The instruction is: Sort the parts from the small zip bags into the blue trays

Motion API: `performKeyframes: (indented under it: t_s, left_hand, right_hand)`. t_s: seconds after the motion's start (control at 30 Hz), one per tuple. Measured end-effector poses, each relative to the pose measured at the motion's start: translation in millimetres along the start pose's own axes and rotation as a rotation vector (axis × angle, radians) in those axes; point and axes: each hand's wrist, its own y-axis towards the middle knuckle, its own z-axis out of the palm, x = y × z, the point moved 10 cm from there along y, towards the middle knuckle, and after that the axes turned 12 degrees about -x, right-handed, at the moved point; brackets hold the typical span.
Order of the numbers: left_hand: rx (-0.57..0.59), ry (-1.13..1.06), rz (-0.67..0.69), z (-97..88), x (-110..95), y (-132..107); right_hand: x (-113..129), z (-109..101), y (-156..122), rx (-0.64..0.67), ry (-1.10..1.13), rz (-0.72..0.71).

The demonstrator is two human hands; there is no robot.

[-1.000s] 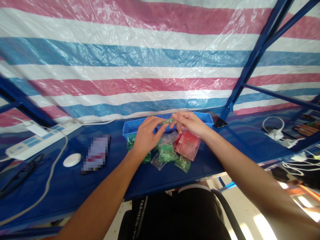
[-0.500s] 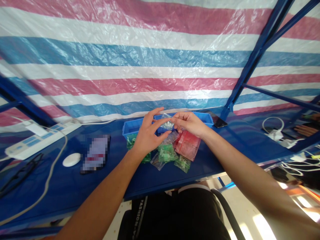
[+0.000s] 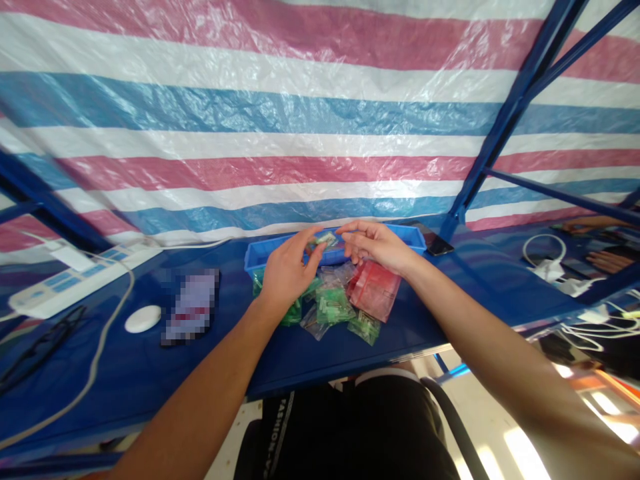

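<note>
Since earlier frame: left hand (image 3: 285,273) gone from spread to pinched on small clear plastic packet of green parts (image 3: 327,238). Held over dark blue surface (image 3: 425,313), above long blue plastic tray (image 3: 253,259), behind pile of green and red plastic bags (image 3: 333,307). Packet axis left-right; right hand (image 3: 377,247) curled just beside its other end, grip indiscernible.

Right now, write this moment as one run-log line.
left hand: pinches small packet | right hand: beside it, contact unclear | around: blue tray, red bag, green packets | surface: blue table
</note>
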Motion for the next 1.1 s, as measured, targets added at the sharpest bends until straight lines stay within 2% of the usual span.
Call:
performKeyframes:
  t_s: [0.13, 0.3, 0.5, 0.57, 0.7, 0.9, 1.1]
  left_hand:
    - [-0.03, 0.171, 0.016, -7.9, 13, 5]
    - [0.021, 0.366, 0.053, -10.6, 29, 7]
    - [0.196, 0.408, -0.044, 10.8, 45, -5]
    - [0.215, 0.402, -0.053, 14.3, 44, -6]
    - [0.146, 0.383, -0.043, 7.2, 33, -1]
    - [0.15, 0.201, 0.06, 13.5, 6, -2]
    - [0.167, 0.072, 0.124, 21.7, -9, -7]
  right_hand:
    - [-2, -1, 1, -0.007, -0.025, 0.001]
    - [0, -2, 1, -0.027, -0.125, -0.052]
    - [-1, 6, -2, 0.03, -0.216, -0.115]
    - [-1, 10, -4, 0.063, -0.216, -0.118]
    - [1, 20, -11, 0.136, -0.29, -0.166]
    - [-2, 35, -21, 0.337, -0.482, -0.23]
    - [-2, 34, -20, 0.366, -0.503, -0.265]
